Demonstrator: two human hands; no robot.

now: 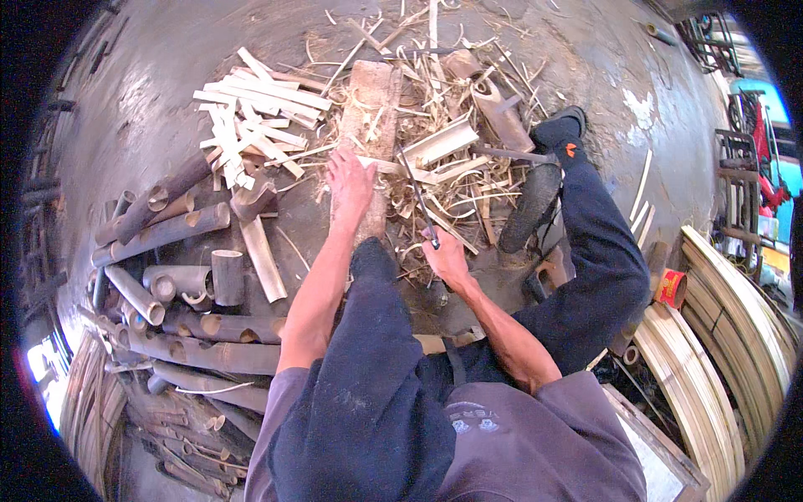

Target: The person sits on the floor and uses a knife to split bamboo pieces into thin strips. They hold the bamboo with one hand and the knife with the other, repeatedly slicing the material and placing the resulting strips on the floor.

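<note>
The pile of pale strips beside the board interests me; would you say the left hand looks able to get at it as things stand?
Likely yes: the left hand is over the wooden board, close to the pile of pale strips, and only thin loose slivers seem to lie between them.

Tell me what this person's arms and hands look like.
The left hand and right hand are bare, without gloves. The forearms are uncovered too. Loose, short sleeves in dull greyish purple match the shirt. No cables show on either arm.
</note>
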